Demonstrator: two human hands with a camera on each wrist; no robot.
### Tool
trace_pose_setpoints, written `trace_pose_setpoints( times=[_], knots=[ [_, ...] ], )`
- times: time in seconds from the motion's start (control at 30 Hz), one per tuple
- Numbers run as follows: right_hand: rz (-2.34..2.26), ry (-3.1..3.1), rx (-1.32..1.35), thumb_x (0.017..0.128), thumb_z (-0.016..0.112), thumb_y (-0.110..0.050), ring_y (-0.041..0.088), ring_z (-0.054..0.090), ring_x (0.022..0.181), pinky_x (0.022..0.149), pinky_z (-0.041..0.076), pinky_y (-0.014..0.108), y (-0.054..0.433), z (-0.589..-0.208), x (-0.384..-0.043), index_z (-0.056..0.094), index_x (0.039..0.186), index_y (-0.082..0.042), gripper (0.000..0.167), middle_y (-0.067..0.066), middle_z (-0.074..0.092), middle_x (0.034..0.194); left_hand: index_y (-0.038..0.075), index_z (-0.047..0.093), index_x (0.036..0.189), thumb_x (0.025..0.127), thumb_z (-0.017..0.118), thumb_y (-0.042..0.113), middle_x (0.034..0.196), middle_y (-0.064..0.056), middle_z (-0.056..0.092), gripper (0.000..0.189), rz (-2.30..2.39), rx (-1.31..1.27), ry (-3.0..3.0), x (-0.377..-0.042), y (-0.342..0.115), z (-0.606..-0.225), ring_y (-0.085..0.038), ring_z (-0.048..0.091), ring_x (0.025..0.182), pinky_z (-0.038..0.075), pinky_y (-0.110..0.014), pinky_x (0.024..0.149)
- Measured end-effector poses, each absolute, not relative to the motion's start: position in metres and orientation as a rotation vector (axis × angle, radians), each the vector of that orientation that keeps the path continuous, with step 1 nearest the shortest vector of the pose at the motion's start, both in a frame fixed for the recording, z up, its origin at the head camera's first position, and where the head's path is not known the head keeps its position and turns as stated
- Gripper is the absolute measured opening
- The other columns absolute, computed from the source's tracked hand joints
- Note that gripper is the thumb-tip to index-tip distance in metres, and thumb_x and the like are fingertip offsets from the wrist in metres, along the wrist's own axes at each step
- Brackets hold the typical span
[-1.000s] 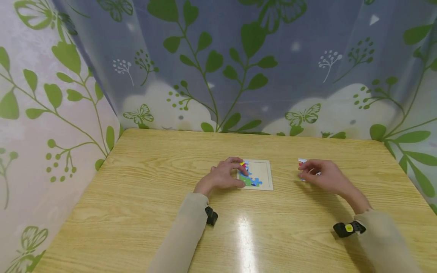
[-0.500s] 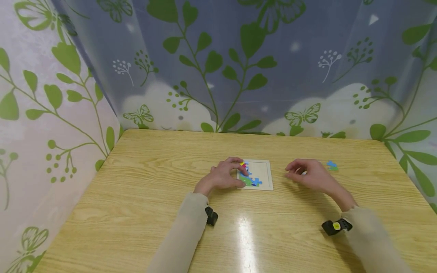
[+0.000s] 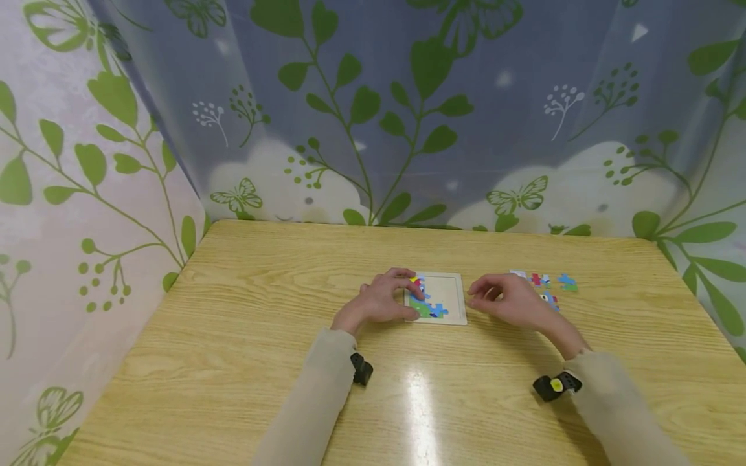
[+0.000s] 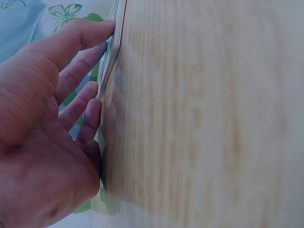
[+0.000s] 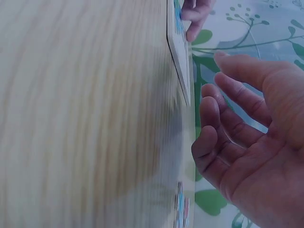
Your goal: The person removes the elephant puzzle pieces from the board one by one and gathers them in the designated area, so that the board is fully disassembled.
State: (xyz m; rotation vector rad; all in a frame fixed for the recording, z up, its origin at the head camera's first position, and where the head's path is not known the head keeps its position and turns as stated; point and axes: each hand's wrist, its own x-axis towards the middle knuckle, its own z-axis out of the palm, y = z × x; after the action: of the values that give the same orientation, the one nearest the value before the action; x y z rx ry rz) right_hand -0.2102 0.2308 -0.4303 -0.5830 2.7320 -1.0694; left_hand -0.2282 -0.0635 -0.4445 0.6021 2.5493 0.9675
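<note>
While left grip [image 3: 381,298], spread wide, partly covers tray [image 3: 449,291] | right grip [image 3: 507,301] narrow | pieces [image 3: 567,283] alongside | curtain [image 3: 384,155] behind

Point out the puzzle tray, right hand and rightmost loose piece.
Puzzle tray [image 3: 445,290], head view: bare base right of the fitted pieces.
Right hand [image 3: 513,301], head view: middle of its back.
Rightmost loose piece [image 3: 568,283], head view: middle of its upper face.

The left sleeve [image 3: 305,401] and the right sleeve [image 3: 618,408] look alike to me, long, plain and pale beige. The left wrist camera [image 3: 362,369] is a small black block; the right wrist camera [image 3: 545,389], black as well, carries a rounded yellow patch [image 3: 556,386]
</note>
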Motion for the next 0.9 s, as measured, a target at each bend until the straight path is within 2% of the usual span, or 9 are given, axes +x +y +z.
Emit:
trace_pose_setpoints(
  times=[0.2, 0.4, 0.7, 0.9],
  knots=[
    [-1.081, 2.722, -0.618, 0.093, 0.076, -0.022, 0.014, 0.063, 0.080, 0.066, 0.050, 0.025, 0.219, -0.432, -0.211, 0.074, 0.100, -0.013, 0.012, -0.001, 0.070, 0.088, 0.027, 0.075, 0.107, 0.088, 0.079, 0.028, 0.161, 0.007, 0.040, 0.019, 0.969, 0.588, 2.555, -0.227, -0.062, -0.442, -0.037, 0.033, 0.149, 0.022, -0.066, 0.112],
    [-1.064, 2.683, -0.606, 0.094, 0.075, -0.023, 0.015, 0.062, 0.082, 0.066, 0.049, 0.027, 0.210, -0.430, -0.212, 0.073, 0.103, -0.013, 0.013, 0.000, 0.069, 0.090, 0.028, 0.074, 0.107, 0.088, 0.079, 0.028, 0.160, 0.007, 0.040, 0.019, 0.967, 0.578, 2.559, -0.228, -0.062, -0.443, -0.036, 0.033, 0.149, 0.022, -0.066, 0.113],
    [-1.102, 2.638, -0.688, 0.093, 0.076, -0.019, 0.012, 0.061, 0.073, 0.063, 0.050, 0.025, 0.201, -0.436, -0.215, 0.073, 0.103, -0.009, 0.014, 0.004, 0.069, 0.088, 0.028, 0.075, 0.107, 0.088, 0.079, 0.028, 0.160, 0.007, 0.040, 0.019, 0.983, 0.585, 2.554, -0.227, -0.063, -0.442, -0.036, 0.033, 0.149, 0.022, -0.066, 0.112],
    [-1.075, 2.601, -0.716, 0.094, 0.074, -0.019, 0.012, 0.060, 0.074, 0.063, 0.050, 0.026, 0.195, -0.435, -0.216, 0.073, 0.107, -0.006, 0.019, 0.004, 0.069, 0.089, 0.027, 0.075, 0.108, 0.088, 0.079, 0.027, 0.161, 0.007, 0.040, 0.020, 0.993, 0.582, 2.546, -0.227, -0.063, -0.442, -0.037, 0.032, 0.150, 0.021, -0.066, 0.113]
  ],
)
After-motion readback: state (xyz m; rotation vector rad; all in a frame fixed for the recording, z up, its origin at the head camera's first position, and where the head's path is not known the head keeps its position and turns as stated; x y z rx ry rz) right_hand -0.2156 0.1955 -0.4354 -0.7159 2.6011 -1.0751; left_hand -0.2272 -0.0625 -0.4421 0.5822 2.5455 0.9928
